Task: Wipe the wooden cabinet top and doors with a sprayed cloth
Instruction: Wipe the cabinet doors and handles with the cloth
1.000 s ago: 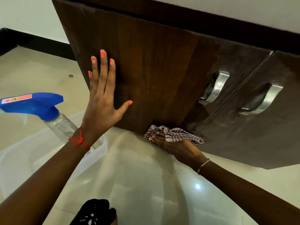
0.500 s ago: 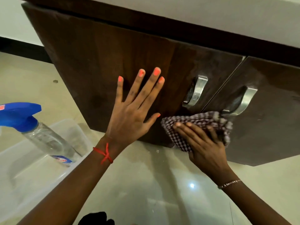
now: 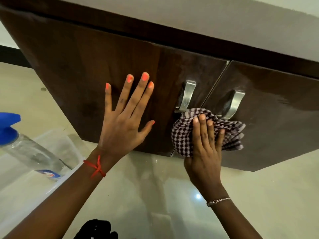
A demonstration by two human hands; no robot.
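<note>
The person's right hand (image 3: pixel 205 145) presses a bunched checked cloth (image 3: pixel 186 135) flat against the lower part of the cabinet front, right of centre in the frame, where the left door (image 3: pixel 86 69) meets the right door (image 3: pixel 279 121). Its grip is loose: the fingers lie spread over the cloth, pinning it to the wood rather than closing around it. The cloth's upper edge touches the foot of the left handle (image 3: pixel 187 95) and sits just beside the right handle (image 3: pixel 233 104). The left hand (image 3: pixel 124 121) is fully open, holds nothing, and rests palm-flat on the left door at mid-frame, apparently bracing it.

To do this step well, the stroke likely needs even palm pressure and overlapping passes along the grain, with the cloth worked around and behind both handles and down the seam between the doors. The bracing hand should keep the door from swinging. The right door shows a sheen at the right of the frame; whether that is damp cannot be told. A spray bottle (image 3: pixel 25 149) leans in a clear tub (image 3: pixel 72 150) at lower left, ready for re-wetting.
</note>
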